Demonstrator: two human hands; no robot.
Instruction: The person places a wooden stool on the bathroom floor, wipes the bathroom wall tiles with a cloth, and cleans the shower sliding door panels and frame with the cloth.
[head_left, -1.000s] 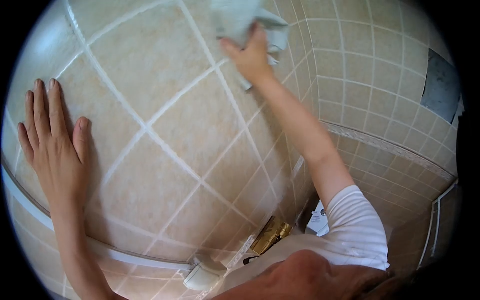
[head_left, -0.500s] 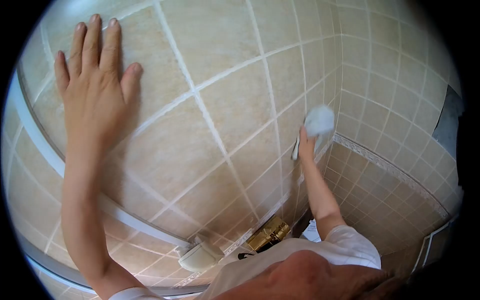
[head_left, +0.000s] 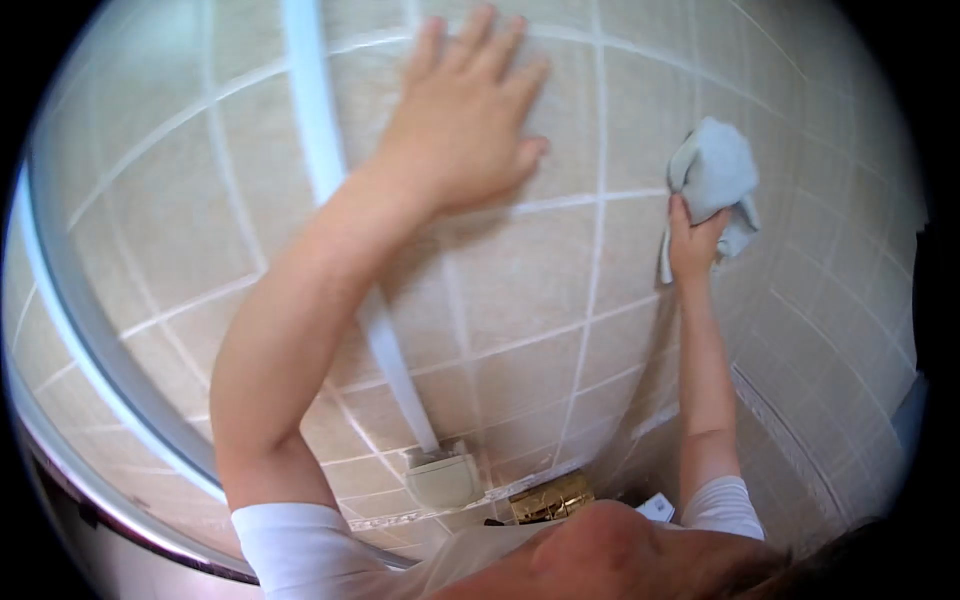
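My left hand lies against the beige tiled wall with its fingers spread and nothing in it, just right of a white vertical strip. Farther right, my right hand holds a pale, crumpled cloth against the wall. The cloth covers most of the right fingers, and a fold of it hangs beside the wrist.
Below my hands, a cream fixture sits at the foot of the strip. Beside it are a gold-coloured box and a white object. A curved metal-edged frame runs down the left side.
The view has swung left. The cloth in my right hand went down the wall, then back up. My left hand, still flat with fingers spread, now appears nearer the middle, beside the strip.
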